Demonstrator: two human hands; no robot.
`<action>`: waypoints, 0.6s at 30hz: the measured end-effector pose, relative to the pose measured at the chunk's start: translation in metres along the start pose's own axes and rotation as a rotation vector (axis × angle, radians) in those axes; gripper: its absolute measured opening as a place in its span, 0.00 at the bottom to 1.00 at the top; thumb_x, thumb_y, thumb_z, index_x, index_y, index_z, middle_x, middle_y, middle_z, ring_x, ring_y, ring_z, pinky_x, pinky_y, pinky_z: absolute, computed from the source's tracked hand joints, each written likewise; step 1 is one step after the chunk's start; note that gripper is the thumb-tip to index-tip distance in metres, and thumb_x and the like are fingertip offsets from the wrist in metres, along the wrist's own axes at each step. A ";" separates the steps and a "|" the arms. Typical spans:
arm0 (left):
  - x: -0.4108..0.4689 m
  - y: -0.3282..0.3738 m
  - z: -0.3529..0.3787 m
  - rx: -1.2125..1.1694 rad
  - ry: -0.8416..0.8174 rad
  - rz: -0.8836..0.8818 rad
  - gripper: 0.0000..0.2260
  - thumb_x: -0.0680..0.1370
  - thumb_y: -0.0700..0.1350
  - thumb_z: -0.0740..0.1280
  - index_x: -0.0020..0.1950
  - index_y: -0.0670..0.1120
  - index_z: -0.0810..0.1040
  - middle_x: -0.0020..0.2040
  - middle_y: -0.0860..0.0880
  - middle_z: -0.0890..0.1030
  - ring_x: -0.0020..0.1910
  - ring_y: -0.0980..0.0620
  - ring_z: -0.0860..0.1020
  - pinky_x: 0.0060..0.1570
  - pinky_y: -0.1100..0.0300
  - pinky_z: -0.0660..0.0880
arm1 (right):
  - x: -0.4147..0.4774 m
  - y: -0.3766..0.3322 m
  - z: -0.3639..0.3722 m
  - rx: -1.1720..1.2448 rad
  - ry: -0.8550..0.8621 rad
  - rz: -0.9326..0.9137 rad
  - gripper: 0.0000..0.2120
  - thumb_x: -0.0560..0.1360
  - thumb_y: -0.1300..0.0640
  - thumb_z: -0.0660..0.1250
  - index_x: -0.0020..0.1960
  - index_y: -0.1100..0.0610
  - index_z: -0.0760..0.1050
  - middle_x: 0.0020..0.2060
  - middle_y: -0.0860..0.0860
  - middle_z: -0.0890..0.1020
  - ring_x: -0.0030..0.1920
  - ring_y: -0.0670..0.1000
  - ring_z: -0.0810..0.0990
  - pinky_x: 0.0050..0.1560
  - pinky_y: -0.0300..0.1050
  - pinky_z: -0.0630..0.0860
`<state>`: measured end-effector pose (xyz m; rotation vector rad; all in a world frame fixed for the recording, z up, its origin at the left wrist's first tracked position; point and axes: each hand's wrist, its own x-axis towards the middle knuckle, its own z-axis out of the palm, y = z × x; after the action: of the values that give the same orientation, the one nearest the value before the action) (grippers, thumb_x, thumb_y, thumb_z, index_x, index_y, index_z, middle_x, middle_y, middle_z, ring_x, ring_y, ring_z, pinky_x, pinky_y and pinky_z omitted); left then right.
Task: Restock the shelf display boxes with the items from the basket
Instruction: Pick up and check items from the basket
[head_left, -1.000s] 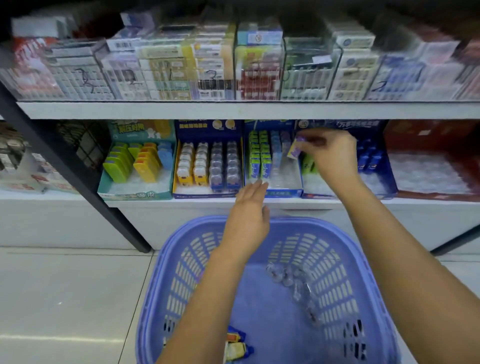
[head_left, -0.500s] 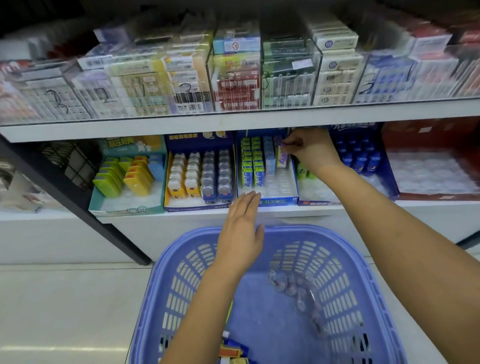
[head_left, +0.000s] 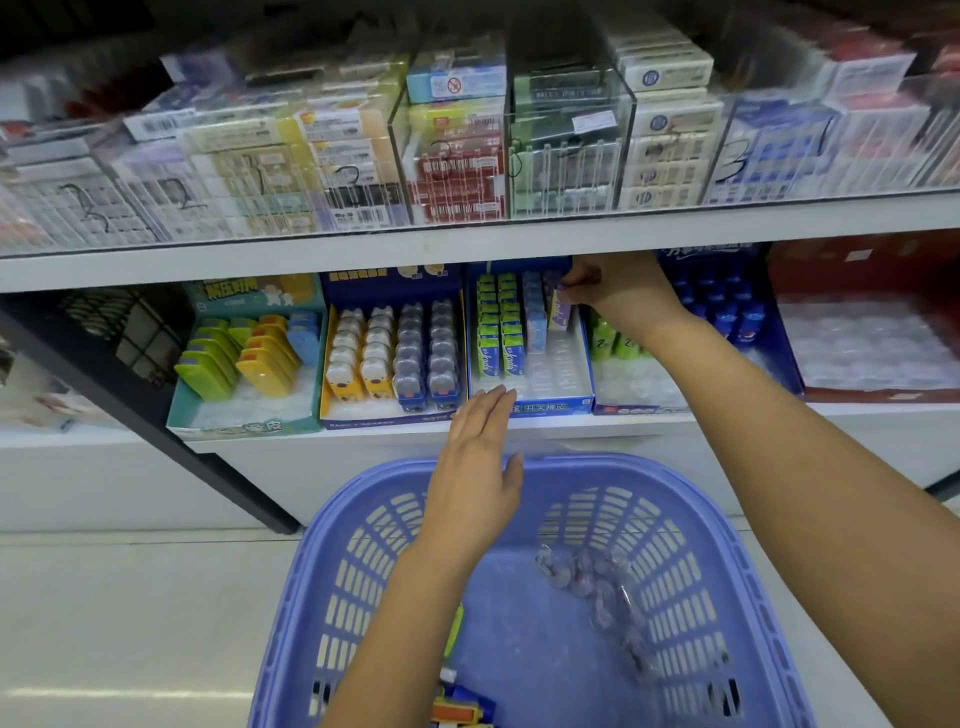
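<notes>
Reaching far in under the upper shelf (head_left: 467, 248), the right hand (head_left: 621, 293) holds a small purple pack (head_left: 559, 313) near the back of the blue box (head_left: 550, 406) on the lower shelf (head_left: 675, 422). Its grip is small and tight: the thumb and fingertips pinch the top of the pack. The pack stands on the right side of the box, just beside a row of light blue packs (head_left: 535, 322). Two rows of green packs (head_left: 498, 338) fill the left side. The right arm stretches long from the bottom right corner, up over the basket (head_left: 597, 462).

The left hand (head_left: 478, 467) is flat, palm down, with its fingers straight and close together. Its grip is wide open and holds nothing. The fingertips lie at the front edge of the blue box, but I cannot tell if they press on it. The left arm comes up over the middle of the basket.

The basket sits below the lower shelf. A few bright packs (head_left: 462, 709) lie at its bottom by the left arm. A clear plastic strip (head_left: 608, 587) lies on its right side.
</notes>
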<state>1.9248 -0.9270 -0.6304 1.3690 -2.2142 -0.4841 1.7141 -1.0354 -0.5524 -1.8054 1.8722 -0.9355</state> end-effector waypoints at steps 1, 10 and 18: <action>0.000 0.000 0.000 -0.001 0.001 0.001 0.27 0.78 0.41 0.63 0.76 0.48 0.59 0.76 0.53 0.60 0.76 0.54 0.54 0.74 0.61 0.53 | 0.000 0.001 0.001 -0.019 0.001 -0.010 0.02 0.71 0.62 0.71 0.44 0.59 0.79 0.45 0.55 0.82 0.49 0.52 0.78 0.49 0.40 0.70; 0.001 0.000 -0.002 -0.003 -0.014 0.007 0.27 0.78 0.41 0.63 0.76 0.47 0.59 0.76 0.53 0.60 0.75 0.54 0.55 0.74 0.62 0.53 | -0.010 0.004 0.012 -0.402 0.062 -0.120 0.10 0.75 0.58 0.68 0.52 0.60 0.82 0.55 0.58 0.79 0.61 0.58 0.70 0.49 0.40 0.63; -0.014 -0.006 -0.023 -0.177 0.079 -0.003 0.16 0.79 0.41 0.62 0.68 0.48 0.73 0.66 0.51 0.74 0.65 0.55 0.70 0.61 0.69 0.63 | -0.046 -0.027 0.017 -0.548 -0.019 -0.077 0.15 0.75 0.57 0.64 0.60 0.60 0.76 0.58 0.61 0.73 0.59 0.60 0.71 0.55 0.47 0.71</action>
<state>1.9472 -0.9179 -0.6178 1.2772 -2.0533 -0.6013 1.7505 -0.9924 -0.5540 -2.1862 2.2097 -0.4424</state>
